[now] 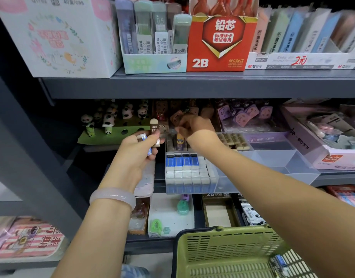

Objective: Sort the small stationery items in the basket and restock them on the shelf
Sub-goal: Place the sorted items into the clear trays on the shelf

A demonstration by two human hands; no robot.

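Note:
My left hand (139, 149) grips several small erasers in front of the middle shelf: a brown-sleeved eraser (154, 127) stands up between the fingers, and a blue-and-white one (143, 136) lies beside it. My right hand (189, 125) reaches deeper into the shelf, fingers curled over a purple-wrapped eraser (180, 140) standing in the tray below; what it pinches is blurred. A clear tray (273, 163) holds rows of blue-and-white erasers (182, 162). The green basket (228, 251) sits at the bottom with a small blue item (279, 259) inside.
Panda erasers on a green stand (112, 125) fill the left of the middle shelf, purple packs (244, 115) and a pink box (323, 133) the right. Above stand lead-refill boxes, including a red 2B box (220, 41). Below are sharpeners (182, 205) and cardboard boxes.

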